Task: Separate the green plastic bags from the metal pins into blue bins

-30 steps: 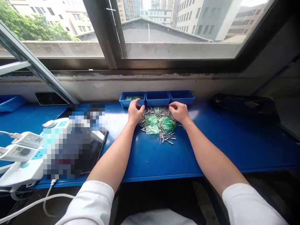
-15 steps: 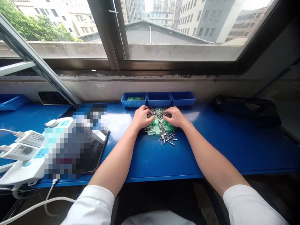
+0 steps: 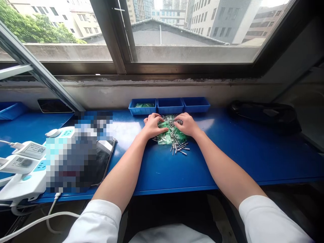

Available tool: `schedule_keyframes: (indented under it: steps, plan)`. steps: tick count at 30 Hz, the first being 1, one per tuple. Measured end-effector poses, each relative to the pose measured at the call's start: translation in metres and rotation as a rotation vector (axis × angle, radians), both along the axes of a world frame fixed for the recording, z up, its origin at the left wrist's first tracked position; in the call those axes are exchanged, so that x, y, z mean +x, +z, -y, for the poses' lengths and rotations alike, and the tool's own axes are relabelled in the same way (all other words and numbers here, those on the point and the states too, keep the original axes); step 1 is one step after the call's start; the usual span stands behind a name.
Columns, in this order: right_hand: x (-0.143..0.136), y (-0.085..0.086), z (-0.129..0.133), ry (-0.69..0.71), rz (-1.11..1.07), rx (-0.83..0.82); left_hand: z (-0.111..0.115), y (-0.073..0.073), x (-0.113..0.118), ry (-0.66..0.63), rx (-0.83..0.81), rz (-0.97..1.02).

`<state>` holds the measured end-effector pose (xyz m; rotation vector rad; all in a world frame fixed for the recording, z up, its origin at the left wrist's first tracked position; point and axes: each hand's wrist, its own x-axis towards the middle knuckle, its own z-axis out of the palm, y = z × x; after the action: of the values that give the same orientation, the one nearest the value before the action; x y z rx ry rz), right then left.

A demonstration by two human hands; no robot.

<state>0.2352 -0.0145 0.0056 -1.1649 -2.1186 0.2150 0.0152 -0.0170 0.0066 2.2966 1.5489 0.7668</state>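
A pile of thin metal blind rivets (image 3: 178,147) and small green packets (image 3: 165,138) in clear plastic lies mid-table. My left hand (image 3: 153,126) rests at the pile's left side, thumb apart from the curled fingers and touching a green packet. At the right side, my right hand (image 3: 187,125) has its thumb and fingers closed around a few rivets at the pile's upper edge. Part of the pile is hidden under both hands. Loose rivets spread out from its front.
Three blue bins stand behind the pile: the left bin (image 3: 130,108) holds green packets, beside the middle bin (image 3: 170,109) and right bin (image 3: 196,108). A white power strip (image 3: 20,185) with plugs and cables lies left. A black object (image 3: 265,116) lies at the right rear.
My right thumb and fingers have drawn closer together over the rivets. My left hand stays on the pile, its thumb on a packet. The whole view has shifted slightly.
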Motion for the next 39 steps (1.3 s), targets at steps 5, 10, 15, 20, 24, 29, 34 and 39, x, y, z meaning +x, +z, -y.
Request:
schedule_keyframes:
  steps: [5,10,15,20,24,29,34,39]
  plan:
    - [-0.010,0.000,0.004,0.076,-0.024,-0.017,0.002,0.003,0.002,-0.092,-0.049,0.245]
    - [-0.019,0.001,0.007,0.120,-0.177,-0.147,0.005,0.003,0.007,-0.159,-0.070,0.502]
    - [-0.021,0.000,0.006,0.159,-0.530,-0.322,0.004,0.003,0.010,-0.162,-0.078,0.657]
    - [-0.020,-0.003,0.001,0.138,-0.758,-0.351,0.000,-0.001,0.007,-0.132,-0.035,0.687]
    - [-0.018,-0.001,0.002,0.141,-0.704,-0.274,-0.001,-0.001,0.007,-0.130,0.128,0.681]
    - [-0.015,0.003,0.004,0.090,-0.635,-0.171,0.003,0.002,0.010,-0.082,0.186,0.644]
    - [-0.016,0.002,0.003,0.126,-0.660,-0.255,0.004,0.002,0.012,-0.089,0.149,0.661]
    - [-0.018,0.001,0.002,0.079,-0.745,-0.331,0.002,-0.001,0.014,-0.037,-0.003,0.779]
